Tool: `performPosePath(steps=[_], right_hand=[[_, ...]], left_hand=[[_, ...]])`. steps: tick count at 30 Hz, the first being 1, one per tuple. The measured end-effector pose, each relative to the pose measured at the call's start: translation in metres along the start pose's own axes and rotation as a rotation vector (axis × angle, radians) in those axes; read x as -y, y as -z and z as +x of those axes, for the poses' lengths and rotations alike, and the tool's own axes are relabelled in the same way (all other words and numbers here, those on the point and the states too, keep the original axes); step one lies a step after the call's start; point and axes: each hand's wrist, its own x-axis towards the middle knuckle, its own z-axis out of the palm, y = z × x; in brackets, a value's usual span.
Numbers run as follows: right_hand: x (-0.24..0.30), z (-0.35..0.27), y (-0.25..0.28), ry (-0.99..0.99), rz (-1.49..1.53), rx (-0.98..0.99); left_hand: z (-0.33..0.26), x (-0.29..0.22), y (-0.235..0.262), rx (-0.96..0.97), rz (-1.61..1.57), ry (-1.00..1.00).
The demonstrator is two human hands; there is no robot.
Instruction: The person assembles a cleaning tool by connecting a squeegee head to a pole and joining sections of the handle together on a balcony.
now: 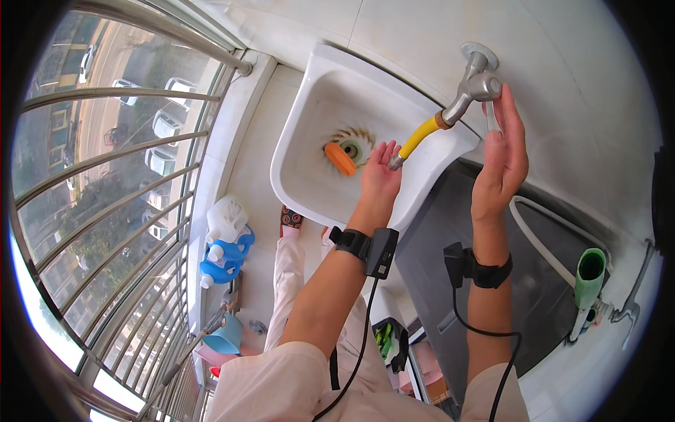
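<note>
My left hand point(381, 180) is palm up over the white sink point(281, 158), its fingers slightly curled and apart. Its fingertips lie beside the metal end of a short yellow hose point(420, 138), and nothing shows in the palm. That hose hangs from a metal wall tap point(465, 97). Against the round end of the tap, my right hand point(500, 158) has its fingers stretched out and the thumb apart, holding nothing. An orange oblong piece point(340, 160) lies by the drain point(352, 149). Whether water is running I cannot make out.
To the right of the sink is a dark grey lid-like surface point(450, 239), with a white hose and a green tube point(589, 274) beyond it. Metal railings point(119, 91) line the left side. White and blue jugs point(226, 250) stand on the floor. Cables hang from both wrist straps.
</note>
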Motion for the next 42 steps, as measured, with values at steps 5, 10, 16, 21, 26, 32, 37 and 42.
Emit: performPosePath(steps=[5, 10, 16, 21, 26, 32, 37, 42], right_hand=[[0.001, 0.001, 0.005, -0.003, -0.016, 0.021], [-0.004, -0.007, 0.004, 0.047, -0.017, -0.029], [0.023, -0.028, -0.001, -0.098, 0.062, -0.084], [0.042, -0.031, -0.024, -0.083, 0.046, -0.075], [0.038, -0.038, -0.029, -0.100, 0.074, -0.087], [0.037, -0.062, -0.039, -0.255, 0.131, -0.030], [0.030, -0.119, -0.041, -0.387, 0.099, 0.012], [0.032, -0.173, -0.049, -0.544, 0.094, 0.147]], left_hand=[[0.012, 0.001, -0.005, 0.052, 0.061, -0.023], [-0.003, -0.005, -0.002, 0.065, 0.323, -0.145], [-0.049, -0.012, 0.007, 0.116, 0.594, -0.229], [-0.066, -0.014, 0.006, 0.139, 0.616, -0.217], [-0.067, -0.024, 0.013, 0.126, 0.986, -0.323], [-0.035, -0.078, 0.068, 0.040, 2.156, -1.053], [-0.042, -0.111, 0.059, 0.276, 2.381, -0.891], [-0.003, -0.186, 0.040, 0.221, 2.603, -1.035]])
